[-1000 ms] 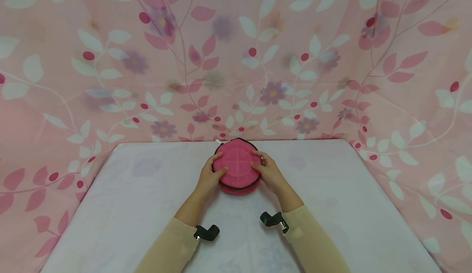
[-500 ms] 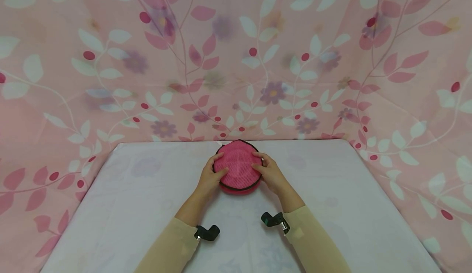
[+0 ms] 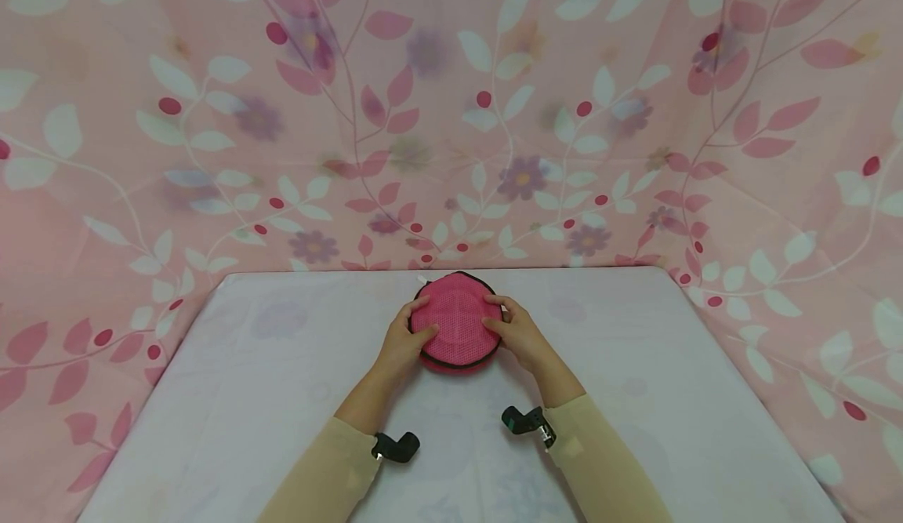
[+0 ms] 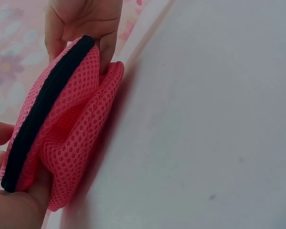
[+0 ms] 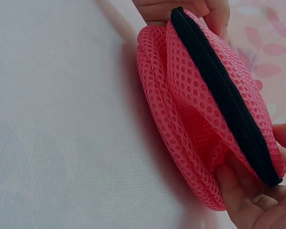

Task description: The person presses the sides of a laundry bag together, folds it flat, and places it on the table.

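A round pink mesh laundry bag [image 3: 458, 323] with a black zipper [image 4: 45, 109] is held between both hands near the far side of the table. My left hand [image 3: 400, 344] grips its left edge, the thumb over the front. At the right edge my right hand [image 3: 524, 341] does the same, thumb and fingertips on the mesh. Both wrist views show the zipper running shut along the rim and the loose mesh [image 5: 162, 109] folding inward below it. Fingers of each hand reach into that fold, where their tips are partly hidden. A small white tag [image 3: 423, 279] sticks out at the bag's upper left.
The table [image 3: 247, 366] is covered with a pale cloth. Behind it and at both sides hangs a pink curtain [image 3: 437, 154] with leaves and flowers. A black wrist camera [image 3: 397, 447] sits at the left sleeve and another black camera [image 3: 522, 420] at the right.
The bag has come slightly toward me and a touch to the right, its far edge lower in the head view. Both hands keep their grip on it.
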{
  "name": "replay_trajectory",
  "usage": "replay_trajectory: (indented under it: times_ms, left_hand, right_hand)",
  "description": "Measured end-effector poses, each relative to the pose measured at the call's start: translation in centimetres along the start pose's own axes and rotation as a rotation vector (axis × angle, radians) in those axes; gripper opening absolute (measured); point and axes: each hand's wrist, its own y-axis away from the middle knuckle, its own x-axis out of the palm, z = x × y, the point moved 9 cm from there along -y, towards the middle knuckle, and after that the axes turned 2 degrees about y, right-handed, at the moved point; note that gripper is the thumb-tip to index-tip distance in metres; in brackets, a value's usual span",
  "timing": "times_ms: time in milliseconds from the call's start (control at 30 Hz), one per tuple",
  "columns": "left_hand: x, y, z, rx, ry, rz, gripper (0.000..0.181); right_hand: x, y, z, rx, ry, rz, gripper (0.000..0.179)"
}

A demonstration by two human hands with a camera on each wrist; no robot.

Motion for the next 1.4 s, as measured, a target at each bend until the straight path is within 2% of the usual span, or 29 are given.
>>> replay_trajectory:
  times_ms: [367, 500, 600, 700, 1133, 1400]
  left_hand:
    - [-0.7, 0.2, 0.3, -0.003, -0.062, -0.041, 0.054]
    - [-0.9, 0.3, 0.2, -0.005, -0.128, -0.059, 0.050]
    - [-1.0, 0.2, 0.2, 0.000, -0.182, -0.069, 0.048]
    - [-1.0, 0.2, 0.1, 0.005, -0.218, -0.070, 0.048]
    - [-0.8, 0.3, 0.1, 0.015, -0.266, -0.058, 0.048]
    - [-0.7, 0.4, 0.1, 0.037, -0.305, -0.071, 0.046]
  right_hand:
    - [0.3, 0.0, 0.0, 0.025, 0.044, 0.013, 0.049]
    - [0.5, 1.0, 1.2, 0.017, 0.075, 0.011, 0.047]
    - [0.1, 1.0, 1.0, 0.001, 0.107, -0.020, 0.045]
    - [-0.4, 0.0, -0.4, -0.008, 0.131, -0.046, 0.044]
    - [-0.5, 0.1, -0.3, -0.002, 0.209, -0.071, 0.044]
    - [-0.7, 0.2, 0.0, -0.033, 0.366, -0.098, 0.045]
